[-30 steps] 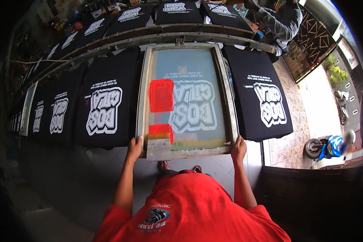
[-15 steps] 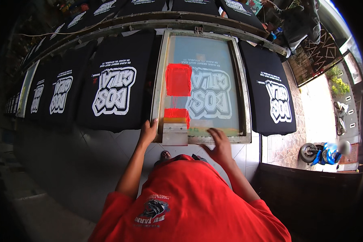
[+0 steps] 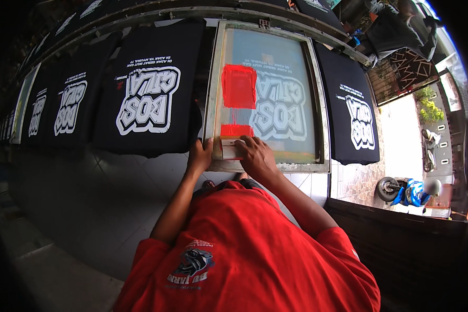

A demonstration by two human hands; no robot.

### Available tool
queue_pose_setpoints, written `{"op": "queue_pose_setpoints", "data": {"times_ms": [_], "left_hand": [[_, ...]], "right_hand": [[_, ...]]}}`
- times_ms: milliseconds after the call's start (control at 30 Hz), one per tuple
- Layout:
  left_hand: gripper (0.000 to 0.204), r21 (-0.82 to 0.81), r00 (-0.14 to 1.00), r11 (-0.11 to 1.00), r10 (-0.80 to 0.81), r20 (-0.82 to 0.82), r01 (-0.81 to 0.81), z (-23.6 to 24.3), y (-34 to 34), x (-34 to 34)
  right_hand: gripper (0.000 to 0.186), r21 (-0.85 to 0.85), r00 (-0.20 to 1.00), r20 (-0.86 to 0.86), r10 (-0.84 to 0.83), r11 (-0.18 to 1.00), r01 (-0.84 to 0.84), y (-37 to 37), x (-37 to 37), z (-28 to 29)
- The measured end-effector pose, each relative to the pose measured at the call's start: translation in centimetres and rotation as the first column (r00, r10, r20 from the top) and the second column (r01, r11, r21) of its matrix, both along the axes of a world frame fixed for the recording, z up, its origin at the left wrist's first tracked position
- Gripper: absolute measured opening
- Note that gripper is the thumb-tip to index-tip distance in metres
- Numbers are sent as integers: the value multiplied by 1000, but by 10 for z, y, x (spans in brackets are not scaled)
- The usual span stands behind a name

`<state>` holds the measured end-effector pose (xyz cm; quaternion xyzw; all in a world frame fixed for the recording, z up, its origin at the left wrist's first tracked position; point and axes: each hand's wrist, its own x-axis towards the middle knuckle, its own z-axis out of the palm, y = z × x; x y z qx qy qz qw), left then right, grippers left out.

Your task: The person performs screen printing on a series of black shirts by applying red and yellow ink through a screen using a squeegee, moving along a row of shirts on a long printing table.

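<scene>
A screen-printing frame with translucent mesh lies over a printed design, with patches of red ink on its left part. My left hand grips the frame's near-left side, fingers closed on the rim. My right hand has its curled fingers on the pale squeegee, which lies at the near-left of the mesh against the lower red patch. Black shirts with white prints flank the frame, one at left and one at right.
More black shirts line the left. A metal rail runs behind the frame. Another person in dark clothing is at the upper right. Tiled floor lies below; a blue motorbike stands outside at right.
My right hand left the frame's right side, moved left and closed on the squeegee. My left hand stays on the frame. The frame appears higher and further right in the picture.
</scene>
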<state>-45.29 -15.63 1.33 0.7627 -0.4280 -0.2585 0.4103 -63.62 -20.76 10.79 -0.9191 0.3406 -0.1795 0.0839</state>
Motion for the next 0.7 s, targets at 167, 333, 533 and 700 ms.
{"op": "queue_pose_setpoints", "data": {"times_ms": [167, 333, 533, 700], "left_hand": [[44, 24, 997, 1000, -11, -78, 13, 6, 3, 2], [45, 29, 994, 999, -34, -99, 38, -3, -1, 3], [48, 100, 994, 994, -27, -107, 38, 5, 0, 1], [41, 49, 999, 999, 2, -32, 0, 0, 3, 0]], "right_hand": [[14, 200, 978, -200, 50, 980, -9, -10, 2, 26], [10, 19, 999, -36, -20, 1000, 20, -16, 9, 13], [21, 248, 955, -288, 71, 969, 2, -31, 3, 39], [18, 53, 997, -83, -7, 999, 11, -149, 35, 57]]}}
